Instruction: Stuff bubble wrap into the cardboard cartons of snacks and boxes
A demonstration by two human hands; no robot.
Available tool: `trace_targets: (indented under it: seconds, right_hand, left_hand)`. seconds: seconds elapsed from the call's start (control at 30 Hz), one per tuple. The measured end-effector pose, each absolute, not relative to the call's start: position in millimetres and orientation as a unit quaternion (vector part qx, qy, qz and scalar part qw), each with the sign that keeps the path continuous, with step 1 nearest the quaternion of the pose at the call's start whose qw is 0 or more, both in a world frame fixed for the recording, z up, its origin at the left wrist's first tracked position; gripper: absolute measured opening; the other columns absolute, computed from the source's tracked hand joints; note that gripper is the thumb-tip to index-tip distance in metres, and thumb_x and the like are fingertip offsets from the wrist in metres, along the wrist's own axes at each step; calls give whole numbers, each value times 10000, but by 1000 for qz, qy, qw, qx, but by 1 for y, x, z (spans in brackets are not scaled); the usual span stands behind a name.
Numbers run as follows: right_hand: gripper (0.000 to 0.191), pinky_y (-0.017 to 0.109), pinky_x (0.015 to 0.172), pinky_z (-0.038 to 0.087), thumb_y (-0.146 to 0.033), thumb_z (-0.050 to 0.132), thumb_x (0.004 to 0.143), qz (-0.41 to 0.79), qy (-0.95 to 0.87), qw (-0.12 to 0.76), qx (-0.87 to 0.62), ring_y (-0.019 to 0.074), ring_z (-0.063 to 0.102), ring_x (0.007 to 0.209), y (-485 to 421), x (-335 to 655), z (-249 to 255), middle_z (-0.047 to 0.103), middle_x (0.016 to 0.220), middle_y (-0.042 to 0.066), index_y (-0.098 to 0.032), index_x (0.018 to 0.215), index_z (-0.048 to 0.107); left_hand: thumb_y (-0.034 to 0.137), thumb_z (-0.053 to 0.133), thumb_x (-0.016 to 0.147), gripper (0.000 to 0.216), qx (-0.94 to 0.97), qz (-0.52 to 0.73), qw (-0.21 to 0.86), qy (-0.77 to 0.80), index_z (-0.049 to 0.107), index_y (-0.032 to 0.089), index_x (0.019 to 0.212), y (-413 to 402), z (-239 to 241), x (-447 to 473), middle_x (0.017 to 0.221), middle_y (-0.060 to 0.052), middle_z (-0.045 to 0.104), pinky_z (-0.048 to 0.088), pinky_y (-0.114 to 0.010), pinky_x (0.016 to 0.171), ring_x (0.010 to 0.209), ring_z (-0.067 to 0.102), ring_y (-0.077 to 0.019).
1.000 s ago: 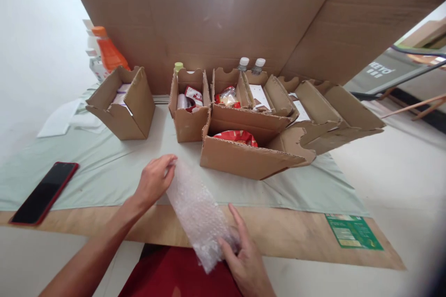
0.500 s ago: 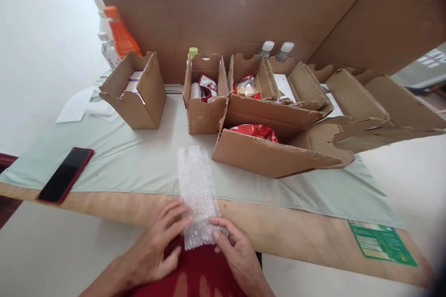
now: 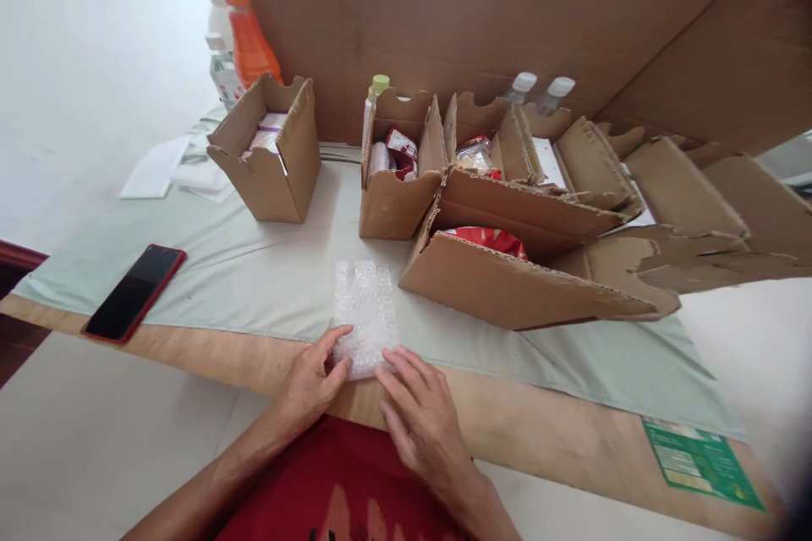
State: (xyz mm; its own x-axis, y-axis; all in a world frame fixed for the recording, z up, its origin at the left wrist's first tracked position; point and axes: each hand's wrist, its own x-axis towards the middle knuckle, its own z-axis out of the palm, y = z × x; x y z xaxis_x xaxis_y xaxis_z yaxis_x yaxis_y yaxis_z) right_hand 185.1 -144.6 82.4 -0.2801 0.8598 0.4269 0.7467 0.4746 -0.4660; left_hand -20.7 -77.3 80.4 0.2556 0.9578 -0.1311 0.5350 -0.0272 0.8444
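A sheet of clear bubble wrap (image 3: 366, 313) lies folded short on the pale green cloth (image 3: 241, 279) near the table's front edge. My left hand (image 3: 313, 383) rests at its lower left corner, fingers spread and pressing on it. At the lower right edge lies my right hand (image 3: 419, 416), fingers stretched flat with the fingertips on the wrap. Neither hand grips anything.
A red-edged phone (image 3: 134, 293) lies at the left. Several open cardboard boxes (image 3: 513, 287) with packets stand behind the wrap, one box (image 3: 272, 154) apart at the left. Bottles, one orange (image 3: 249, 38), stand before a tall cardboard wall (image 3: 482, 8). A green card (image 3: 701, 463) lies at the right.
The bubble wrap was a long strip held at both ends and hanging over the edge; now it lies shorter, folded, fully on the table. Both hands have moved to its near edge.
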Motion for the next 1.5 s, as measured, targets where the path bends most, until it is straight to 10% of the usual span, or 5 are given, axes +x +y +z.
trace_targets:
  seconds: [0.33, 0.57, 0.73, 1.0, 1.5]
  right_hand:
    - [246, 405, 892, 444, -60, 491, 946, 151, -824, 266, -476, 219, 645, 898, -118, 180, 87, 748, 939, 50, -201, 1038, 670]
    - [243, 367, 867, 480, -161, 485, 1003, 219, -762, 271, -546, 214, 678, 947, -119, 186, 94, 758, 1065, 65, -211, 1168, 657]
    - [265, 463, 944, 438, -173, 569, 945, 34, -792, 268, -547, 284, 606, 1086, -128, 188, 90, 689, 1187, 124, -223, 1192, 650]
    - [261, 415, 903, 438, -101, 499, 974, 169, -790, 248, -535, 215, 629, 876, -120, 185, 92, 750, 954, 44, -215, 1139, 667]
    - [213, 426, 853, 458, -175, 525, 994, 84, -770, 272, -571, 243, 657, 894, -123, 185, 81, 756, 1033, 83, -202, 1155, 661]
  left_hand:
    - [172, 632, 892, 420, 798, 358, 229, 427, 608, 202, 1310, -96, 85, -31, 1275, -137, 651, 511, -432, 1019, 1190, 616, -270]
    - [173, 550, 963, 219, 807, 329, 249, 422, 680, 175, 1139, -88, 76, -27, 825, -47, 719, 543, -317, 707, 754, 659, -189]
    - [186, 540, 959, 243, 813, 284, 253, 441, 688, 186, 1151, -66, 73, -18, 843, -38, 735, 570, -301, 719, 728, 684, -174]
    - [217, 636, 918, 336, 813, 328, 252, 410, 653, 184, 1253, -76, 83, -31, 1196, -136, 686, 553, -411, 964, 1124, 654, -265]
    - [307, 554, 977, 251, 738, 334, 285, 513, 685, 166, 1139, -73, 76, -14, 918, -76, 716, 587, -325, 742, 797, 696, -199]
